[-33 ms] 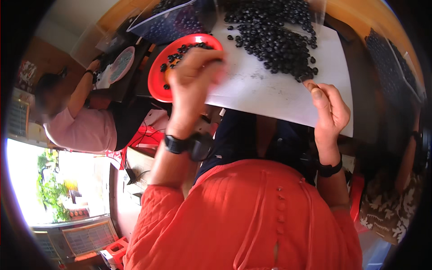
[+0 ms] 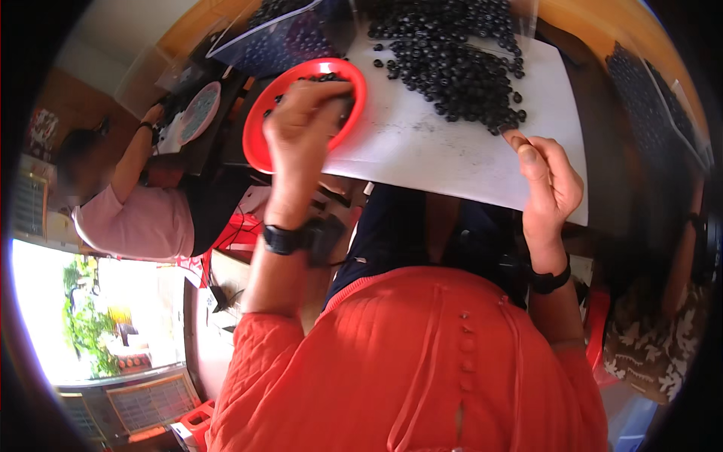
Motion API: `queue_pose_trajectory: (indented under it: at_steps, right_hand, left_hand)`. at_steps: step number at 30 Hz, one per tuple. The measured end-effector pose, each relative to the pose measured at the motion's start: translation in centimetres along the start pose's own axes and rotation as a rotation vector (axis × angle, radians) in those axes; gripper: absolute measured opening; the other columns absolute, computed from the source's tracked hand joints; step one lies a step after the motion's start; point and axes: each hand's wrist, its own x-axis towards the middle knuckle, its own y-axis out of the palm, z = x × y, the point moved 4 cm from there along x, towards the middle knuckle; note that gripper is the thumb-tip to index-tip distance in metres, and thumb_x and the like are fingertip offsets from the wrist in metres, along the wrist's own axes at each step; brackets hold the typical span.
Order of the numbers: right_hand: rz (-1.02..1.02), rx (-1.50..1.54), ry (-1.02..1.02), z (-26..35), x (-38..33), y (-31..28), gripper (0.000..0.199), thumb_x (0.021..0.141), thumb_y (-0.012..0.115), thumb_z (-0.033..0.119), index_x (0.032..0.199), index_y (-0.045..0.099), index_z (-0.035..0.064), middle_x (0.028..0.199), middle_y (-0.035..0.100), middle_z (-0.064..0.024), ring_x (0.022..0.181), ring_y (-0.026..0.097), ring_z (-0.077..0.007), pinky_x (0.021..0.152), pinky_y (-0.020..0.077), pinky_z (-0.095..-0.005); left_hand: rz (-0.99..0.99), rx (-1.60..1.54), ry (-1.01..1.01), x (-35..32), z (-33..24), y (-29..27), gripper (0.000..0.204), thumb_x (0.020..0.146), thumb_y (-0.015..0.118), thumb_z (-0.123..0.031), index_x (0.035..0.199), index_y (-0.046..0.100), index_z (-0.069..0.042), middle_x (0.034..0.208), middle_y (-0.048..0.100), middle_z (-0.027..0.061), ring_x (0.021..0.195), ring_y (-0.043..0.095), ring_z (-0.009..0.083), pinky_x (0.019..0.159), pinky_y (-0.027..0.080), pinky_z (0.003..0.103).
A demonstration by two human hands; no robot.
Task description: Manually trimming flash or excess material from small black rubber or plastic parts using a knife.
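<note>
My left hand (image 2: pixel 297 124) is over a red plastic bowl (image 2: pixel 256 143). Its fingers are bent and partly smeared by motion; whether anything lies in them cannot be made out. Small round black bead-like pieces (image 2: pixel 327 77) show in the bowl behind the hand. My right hand (image 2: pixel 550 177) is closed in a pinch at the near tip of a heap of the same black pieces (image 2: pixel 459 83). Something small and thin with a dark tip appears between its thumb and forefinger, too small to name. Heap and bowl are on a white board (image 2: pixel 444 166).
Behind the bowl stands a clear bin of dark pieces (image 2: pixel 282 45); another bin (image 2: pixel 655 98) is at far right. A co-worker (image 2: pixel 135 203) at left reaches near a pink-rimmed plate (image 2: pixel 200 113). Another person's arm (image 2: pixel 684 248) shows at right.
My left hand has shifted slightly left and down over the bowl and is less blurred. My right hand keeps its pinch by the heap's tip. The whole view has shifted slightly.
</note>
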Motion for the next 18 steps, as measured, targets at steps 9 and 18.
queue_pose_trajectory:
  at_steps: [9,18]
  right_hand:
    - [-0.128,0.175,-0.015,0.2,-0.1,-0.8,0.024,0.106,0.061,0.017,0.099,0.067,-0.0055,0.077,0.061,-0.0037,0.081,0.063,-0.0152,0.084,0.05,-0.03]
    - [-0.314,0.411,0.049,-1.3,0.8,-4.1,0.023,0.107,0.061,0.017,0.1,0.068,-0.0034,0.08,0.063,-0.0034,0.069,0.055,-0.0107,0.066,0.0437,-0.0268]
  left_hand:
    - [0.115,0.39,0.287,-0.3,0.7,3.8,0.024,0.08,0.078,0.0,0.104,0.076,-0.004,0.107,0.07,0.0117,0.105,0.061,0.0324,0.093,0.05,0.042]
    - [0.538,0.44,0.686,0.7,-5.2,17.5,0.046,0.088,0.078,-0.021,0.131,0.067,-0.01,0.141,0.057,0.0185,0.133,0.05,0.0409,0.106,0.045,0.05]
